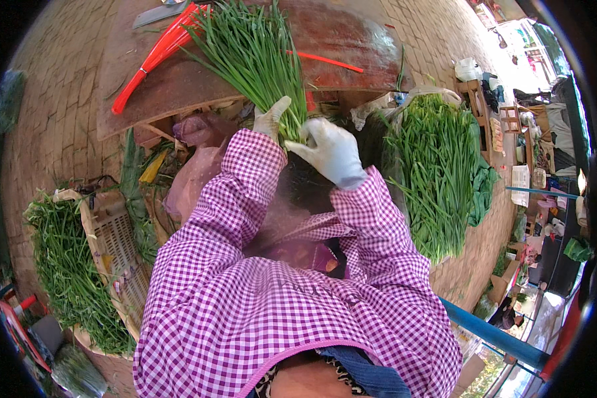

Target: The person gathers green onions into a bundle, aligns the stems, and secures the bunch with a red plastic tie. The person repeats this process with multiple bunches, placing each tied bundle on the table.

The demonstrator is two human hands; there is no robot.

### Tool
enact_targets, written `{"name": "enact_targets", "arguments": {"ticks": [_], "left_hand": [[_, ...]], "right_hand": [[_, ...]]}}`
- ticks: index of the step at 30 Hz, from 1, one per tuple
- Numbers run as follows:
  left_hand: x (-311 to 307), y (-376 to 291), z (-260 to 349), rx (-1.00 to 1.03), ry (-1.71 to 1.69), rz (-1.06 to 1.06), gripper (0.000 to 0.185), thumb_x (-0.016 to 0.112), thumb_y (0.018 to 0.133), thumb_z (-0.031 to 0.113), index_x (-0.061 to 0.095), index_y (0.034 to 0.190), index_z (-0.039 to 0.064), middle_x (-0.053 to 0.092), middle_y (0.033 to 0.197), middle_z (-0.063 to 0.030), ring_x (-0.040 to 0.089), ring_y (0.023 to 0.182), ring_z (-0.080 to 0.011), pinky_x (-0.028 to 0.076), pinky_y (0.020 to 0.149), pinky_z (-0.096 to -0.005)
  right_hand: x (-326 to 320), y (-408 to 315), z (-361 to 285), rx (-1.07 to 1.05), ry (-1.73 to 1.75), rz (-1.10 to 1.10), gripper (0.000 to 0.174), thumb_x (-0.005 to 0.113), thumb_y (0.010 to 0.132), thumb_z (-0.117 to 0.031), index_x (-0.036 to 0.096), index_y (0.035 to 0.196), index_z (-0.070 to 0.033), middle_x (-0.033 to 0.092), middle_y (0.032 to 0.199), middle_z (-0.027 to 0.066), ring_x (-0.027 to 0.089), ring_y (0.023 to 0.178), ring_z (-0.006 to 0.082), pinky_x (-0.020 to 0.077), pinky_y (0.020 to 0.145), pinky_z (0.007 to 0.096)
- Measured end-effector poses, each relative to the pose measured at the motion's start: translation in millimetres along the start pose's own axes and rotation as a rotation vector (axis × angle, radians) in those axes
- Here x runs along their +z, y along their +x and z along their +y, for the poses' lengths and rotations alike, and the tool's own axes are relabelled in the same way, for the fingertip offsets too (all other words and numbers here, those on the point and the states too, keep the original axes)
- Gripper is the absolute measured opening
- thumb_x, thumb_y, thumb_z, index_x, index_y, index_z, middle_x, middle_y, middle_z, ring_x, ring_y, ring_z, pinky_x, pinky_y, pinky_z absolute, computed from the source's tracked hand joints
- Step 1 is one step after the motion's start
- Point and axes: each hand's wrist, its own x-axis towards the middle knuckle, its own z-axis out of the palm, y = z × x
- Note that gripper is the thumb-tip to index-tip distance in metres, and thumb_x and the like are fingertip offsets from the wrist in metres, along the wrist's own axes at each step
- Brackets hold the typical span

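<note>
My left hand [270,119], in a pale glove, grips a bunch of long flat green leaves, likely garlic chives [258,59], near its pale stem ends. Its leafy tops fan out over the reddish-brown wooden tabletop [348,32]. Close to the stem ends is my gloved right hand [337,151], its thumb and curled fingers apart with a gap between them. Whether its fingertips touch the stems is hard to tell. A bundle of red plastic ties [156,62] lies left of the bunch, and a single red tie [331,61] lies to the right.
On my right stands a large heap of chives [430,174] in a plastic bag. A plastic crate [122,244] stands at lower left beside a pile of loose greens [69,278]. A blue pole [492,331] crosses at lower right. Brick paving [54,99] surrounds the table.
</note>
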Motion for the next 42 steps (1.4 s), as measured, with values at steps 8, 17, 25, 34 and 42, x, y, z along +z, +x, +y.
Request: {"name": "enact_targets", "arguments": {"ticks": [8,17,25,34,42], "left_hand": [[4.2,-0.5,6.1,-0.080,0.021,0.097,0.037,0.070,0.086,0.018,0.056,0.119,0.008,0.068,0.098,-0.0117,0.068,0.080,-0.0273,0.061,0.066,-0.0410],[11.1,-19.6,27.2,-0.249,-0.141,-0.090,0.036,0.064,0.088,0.017,0.056,0.121,0.004,0.066,0.109,-0.0150,0.066,0.091,-0.0364,0.057,0.071,-0.0592],[-6.6,-9.1,20.7,-0.220,-0.082,-0.211,0.040,0.062,0.090,0.024,0.053,0.123,0.002,0.066,0.105,-0.0160,0.067,0.087,-0.0365,0.057,0.071,-0.0564],[-10.7,-4.3,6.7,-0.008,0.024,-0.069,0.038,0.065,0.090,0.012,0.054,0.126,0.005,0.062,0.118,-0.0076,0.060,0.105,-0.0203,0.051,0.090,-0.0325],[43.3,-44.5,45.7,0.087,0.322,-0.100,0.048,0.067,0.086,0.011,0.050,0.131,0.006,0.059,0.119,-0.0055,0.056,0.108,-0.0188,0.046,0.091,-0.0291]], "right_hand": [[11.8,26.7,5.8,0.106,0.517,-0.018,0.023,0.062,0.088,-0.028,0.062,0.089,-0.004,0.063,0.076,0.0086,0.063,0.063,0.0213,0.0507,0.057,0.0327],[-171.5,-99.5,76.1,-0.317,1.627,0.750,0.016,0.060,0.087,-0.021,0.053,0.079,-0.009,0.048,0.070,0.0018,0.048,0.058,0.0120,0.0418,0.051,0.0290],[-23.3,-62.7,106.7,0.673,0.633,0.005,0.046,0.061,0.092,-0.033,0.057,0.124,-0.002,0.064,0.118,0.0148,0.060,0.111,0.0212,0.0447,0.096,0.0313],[80.5,46.6,34.4,0.370,1.086,-0.133,0.086,0.064,0.090,-0.033,0.012,0.150,-0.003,0.037,0.146,0.0190,0.036,0.135,0.0283,0.0302,0.110,0.0355],[48.8,35.1,18.6,0.035,0.912,0.093,0.087,0.060,0.091,-0.024,0.001,0.151,-0.002,0.028,0.151,0.0202,0.029,0.140,0.0282,0.0256,0.112,0.0359]]}}
